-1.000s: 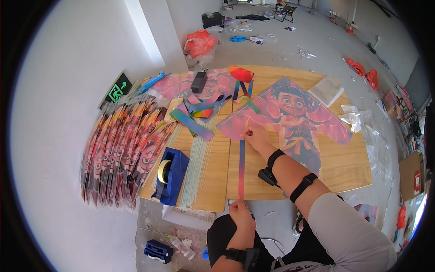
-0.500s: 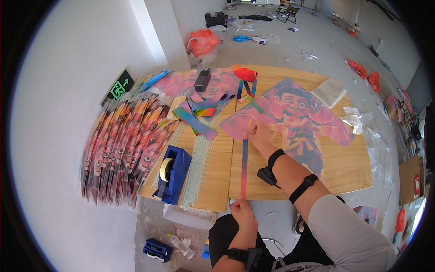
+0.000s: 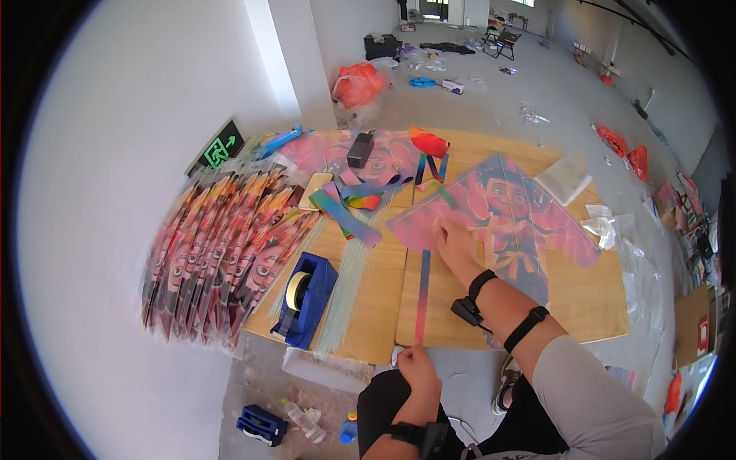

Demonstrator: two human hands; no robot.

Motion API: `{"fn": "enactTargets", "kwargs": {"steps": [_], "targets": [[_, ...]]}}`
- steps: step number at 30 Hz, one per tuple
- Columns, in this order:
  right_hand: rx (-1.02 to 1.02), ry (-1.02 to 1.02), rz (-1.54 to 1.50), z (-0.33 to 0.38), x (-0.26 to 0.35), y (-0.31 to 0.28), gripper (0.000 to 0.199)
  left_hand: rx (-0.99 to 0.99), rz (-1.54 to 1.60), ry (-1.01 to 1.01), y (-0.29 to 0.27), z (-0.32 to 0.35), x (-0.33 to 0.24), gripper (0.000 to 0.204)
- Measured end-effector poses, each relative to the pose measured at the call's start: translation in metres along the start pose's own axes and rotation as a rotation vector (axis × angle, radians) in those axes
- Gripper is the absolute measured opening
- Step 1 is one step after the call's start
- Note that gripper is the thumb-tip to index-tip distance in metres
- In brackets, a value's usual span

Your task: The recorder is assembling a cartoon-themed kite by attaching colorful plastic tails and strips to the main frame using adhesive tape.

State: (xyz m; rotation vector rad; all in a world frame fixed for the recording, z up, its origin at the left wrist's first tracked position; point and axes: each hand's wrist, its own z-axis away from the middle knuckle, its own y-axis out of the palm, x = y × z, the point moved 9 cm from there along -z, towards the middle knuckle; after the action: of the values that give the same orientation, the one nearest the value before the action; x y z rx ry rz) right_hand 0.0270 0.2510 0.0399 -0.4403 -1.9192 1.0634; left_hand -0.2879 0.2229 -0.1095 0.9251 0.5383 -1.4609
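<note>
A fabric kite, pink with a printed cartoon figure, lies spread on the wooden table. My right hand is over its left wing, fingers closed near the lower edge; what they pinch, if anything, is hidden. From that edge a narrow ribbon, blue fading to pink, runs straight down across the table toward me. My left hand pinches its lower pink end, just past the front table edge. A blue tape dispenser with a yellowish roll stands left of the ribbon, beside a bundle of thin pale rods.
Stacked printed kites hang at the left table edge by the wall. Rainbow ribbons, a black box and a clear plastic bag lie on the table. Another dispenser and a bottle are on the floor.
The view has tilted up slightly, so everything sits lower in it. My right fingers have shifted slightly over the kite's wing. My left hand keeps its pinch on the ribbon's end.
</note>
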Motion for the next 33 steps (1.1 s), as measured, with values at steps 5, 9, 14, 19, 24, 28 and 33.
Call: {"fn": "enactTargets", "kwargs": {"steps": [5, 9, 14, 19, 24, 28, 33], "targets": [[0.159, -0.404, 0.050, 0.058, 0.036, 0.005, 0.034, -0.008, 0.050, 0.002, 0.000, 0.003, 0.002, 0.031], [0.145, -0.593, 0.320, 0.081, 0.041, 0.016, 0.061, 0.016, 0.044, -0.018, 0.004, 0.003, 0.006, 0.031], [0.228, -0.493, 0.366, 0.079, 0.044, 0.022, 0.065, 0.015, 0.036, -0.028, 0.006, 0.009, -0.010, 0.030], [0.185, -0.442, 0.251, 0.074, 0.047, 0.020, 0.049, 0.024, 0.127, -0.089, 0.006, 0.009, -0.007, 0.024], [0.274, -0.301, 0.201, 0.051, 0.049, 0.016, 0.040, -0.014, 0.195, -0.117, 0.005, 0.010, -0.003, 0.019], [0.116, -0.312, 0.091, 0.037, 0.050, -0.012, 0.038, 0.014, 0.215, -0.119, 0.011, 0.012, 0.001, 0.037], [-0.004, -0.416, -0.227, 0.066, 0.038, -0.069, 0.041, 0.070, 0.174, -0.173, 0.012, -0.005, 0.027, 0.058]]}}
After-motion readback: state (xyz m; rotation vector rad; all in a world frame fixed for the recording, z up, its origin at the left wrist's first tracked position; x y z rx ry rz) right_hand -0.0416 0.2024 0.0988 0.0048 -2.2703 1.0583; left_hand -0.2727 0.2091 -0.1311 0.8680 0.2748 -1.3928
